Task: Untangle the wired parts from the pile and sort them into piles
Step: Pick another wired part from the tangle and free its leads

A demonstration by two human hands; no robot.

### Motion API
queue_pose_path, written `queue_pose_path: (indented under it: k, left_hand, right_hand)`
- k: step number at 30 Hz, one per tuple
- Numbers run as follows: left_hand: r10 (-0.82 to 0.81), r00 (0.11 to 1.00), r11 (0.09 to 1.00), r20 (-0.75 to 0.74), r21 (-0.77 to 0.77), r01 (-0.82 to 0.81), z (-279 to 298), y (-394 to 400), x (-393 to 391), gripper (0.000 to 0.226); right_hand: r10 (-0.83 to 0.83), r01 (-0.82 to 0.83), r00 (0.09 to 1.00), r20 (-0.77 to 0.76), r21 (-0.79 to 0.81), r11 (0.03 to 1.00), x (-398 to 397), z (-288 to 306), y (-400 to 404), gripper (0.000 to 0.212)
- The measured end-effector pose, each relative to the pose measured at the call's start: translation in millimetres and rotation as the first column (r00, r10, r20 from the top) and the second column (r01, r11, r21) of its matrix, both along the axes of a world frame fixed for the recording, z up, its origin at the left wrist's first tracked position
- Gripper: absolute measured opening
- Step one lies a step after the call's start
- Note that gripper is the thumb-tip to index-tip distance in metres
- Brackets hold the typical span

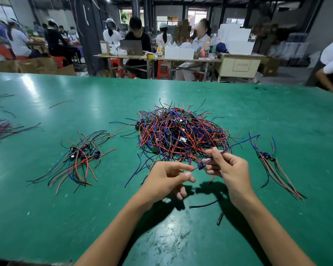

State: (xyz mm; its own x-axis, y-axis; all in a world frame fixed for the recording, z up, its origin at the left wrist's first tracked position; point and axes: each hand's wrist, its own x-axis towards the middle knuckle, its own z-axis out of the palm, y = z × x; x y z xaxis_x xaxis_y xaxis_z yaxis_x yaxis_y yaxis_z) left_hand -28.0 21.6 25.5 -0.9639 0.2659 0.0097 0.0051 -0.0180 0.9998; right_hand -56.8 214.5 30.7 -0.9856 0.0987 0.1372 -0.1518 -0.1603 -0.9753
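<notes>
Green mat-covered table (258, 116), scuffed near the front edge. Large tangled pile (183, 133) of red, blue and black wired parts sits at centre. One wired part (202, 166) is held just above the table at the pile's near edge, between both hands. Right hand (229, 169): thumb and forefinger pinch its blue wire, which runs up and right past the pile. Left hand (167, 179): thumb and forefinger tips pinch the red wire end just left of the small component; other fingers loosely curled. Sorted pile (81, 160) lies left of the tangle, well apart. Smaller sorted group (273, 166) lies to the right. Loose black wire (204, 204) and a short black piece (220, 218) rest near the right wrist. People sit at tables beyond.
</notes>
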Motion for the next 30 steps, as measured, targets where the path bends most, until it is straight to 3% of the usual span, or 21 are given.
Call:
queue_pose_path:
  k: [3,6,12,17,20,26,30]
  left_hand:
    - [0.153,0.966,0.960,-0.210,-0.199,-0.195,-3,-3,-3,0.012]
    - [0.215,0.913,0.928,-0.347,-0.219,-0.302,-3,-5,-4,0.005]
    - [0.252,0.895,0.903,-0.368,-0.242,-0.354,-4,-1,-5,0.004]
    - [0.275,0.855,0.892,-0.440,-0.214,-0.397,-2,-1,-2,0.007]
    - [0.300,0.791,0.893,-0.533,-0.134,-0.429,-3,-2,-4,0.015]
    - [0.277,0.555,0.831,-0.784,-0.094,-0.548,-9,-5,-6,0.025]
    - [0.285,0.504,0.816,-0.815,-0.070,-0.574,-11,-6,-7,0.019]
  right_hand:
    - [0.002,0.000,1.000,0.029,-0.081,0.997,-1,2,2,0.031]
    - [0.007,0.001,0.998,0.055,-0.149,0.989,-2,3,3,0.025]
    - [-0.051,0.078,0.992,0.115,-0.249,0.965,-3,3,7,0.015]
    - [0.021,0.009,0.991,0.129,-0.223,0.975,-1,6,9,0.017]
    - [0.116,-0.070,0.986,0.123,-0.328,0.942,-1,10,9,0.025]
    - [0.228,-0.150,0.968,0.106,-0.484,0.862,-4,10,8,0.036]
    - [0.246,-0.167,0.964,0.098,-0.497,0.851,-5,8,8,0.035]
